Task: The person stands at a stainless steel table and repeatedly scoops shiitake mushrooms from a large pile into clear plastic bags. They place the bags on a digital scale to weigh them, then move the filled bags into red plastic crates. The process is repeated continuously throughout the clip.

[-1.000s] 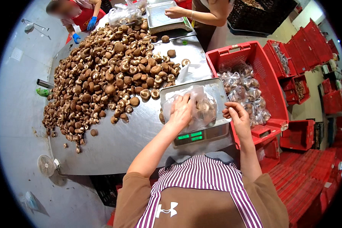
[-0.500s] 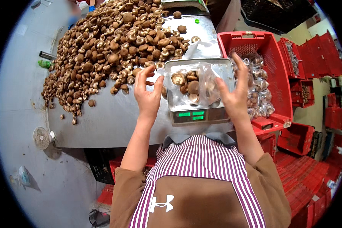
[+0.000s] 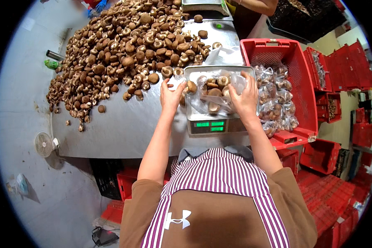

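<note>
Right hand (image 3: 244,99) grips the bag (image 3: 216,99) near the tray's (image 3: 194,72) right edge, best lightly; left hand's (image 3: 170,98) hold I can't tell.

the mushrooms (image 3: 128,61) are brown, the crate (image 3: 300,87) red, the apron (image 3: 219,173) purple-and-white striped, the bag (image 3: 238,81) seemingly clear.

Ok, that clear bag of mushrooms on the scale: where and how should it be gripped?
Probably pinch the clear bag by the loose plastic at its right side, coming from the right, where the right hand touches it. The film there is slack and gathered, while the mushrooms make the middle lumpy and harder to hold.
</note>
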`<action>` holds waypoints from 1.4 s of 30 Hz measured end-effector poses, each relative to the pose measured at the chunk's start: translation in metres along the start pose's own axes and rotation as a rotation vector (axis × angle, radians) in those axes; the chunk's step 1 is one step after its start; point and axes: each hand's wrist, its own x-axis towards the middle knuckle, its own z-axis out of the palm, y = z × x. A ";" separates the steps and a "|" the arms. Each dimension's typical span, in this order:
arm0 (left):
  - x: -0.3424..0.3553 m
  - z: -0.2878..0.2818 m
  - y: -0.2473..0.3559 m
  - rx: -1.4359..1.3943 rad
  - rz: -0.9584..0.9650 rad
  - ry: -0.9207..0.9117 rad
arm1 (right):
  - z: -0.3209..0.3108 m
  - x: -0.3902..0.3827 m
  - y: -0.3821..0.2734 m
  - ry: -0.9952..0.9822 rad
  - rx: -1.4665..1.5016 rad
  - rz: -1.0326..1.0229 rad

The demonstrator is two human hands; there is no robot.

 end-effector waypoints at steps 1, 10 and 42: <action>0.004 0.003 -0.003 -0.001 -0.011 0.014 | -0.002 0.001 0.005 -0.037 0.005 0.032; 0.044 0.017 -0.005 -0.246 0.154 -0.165 | -0.036 0.031 0.020 -0.251 -0.187 0.058; -0.072 -0.027 0.151 -0.743 0.099 -0.536 | -0.084 0.036 0.008 -0.626 1.078 0.291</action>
